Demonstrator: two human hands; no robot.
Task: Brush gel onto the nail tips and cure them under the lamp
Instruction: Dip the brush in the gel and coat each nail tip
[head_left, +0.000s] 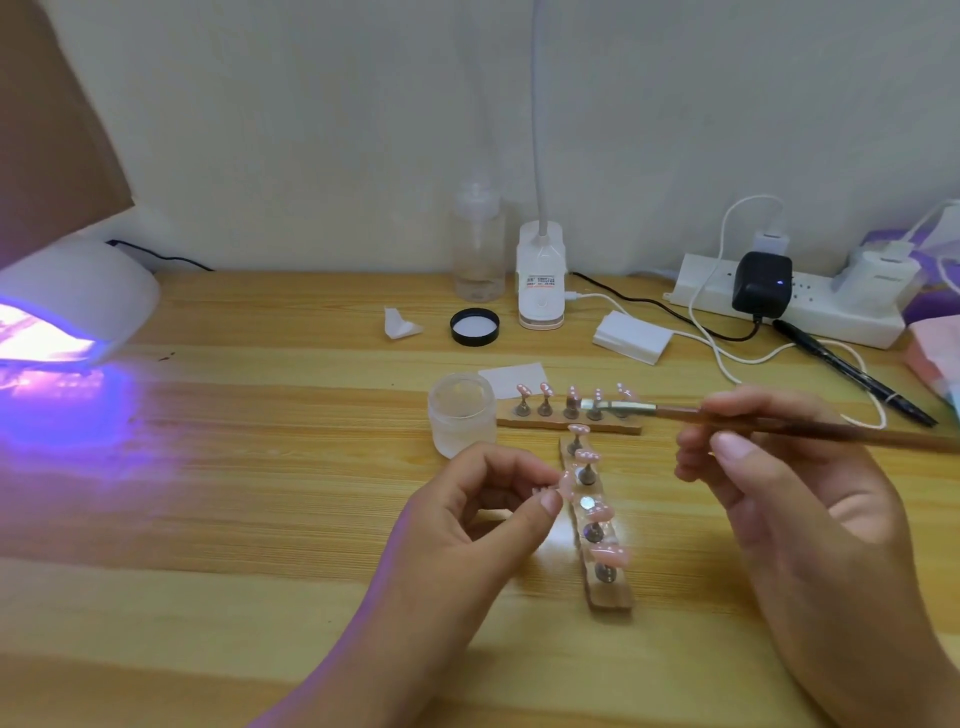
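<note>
A pink nail tip is being pinched by the left hand above the wooden stand, seemingly for easier coating. A gel brush is being pinched by the right hand, with the lit curing lamp well apart.

Clear plastic pump bottle stood beside white clip-on desk lamp base at rear of light wooden table. White power strip carried black adapter. Black pen lay in front of strip.
</note>
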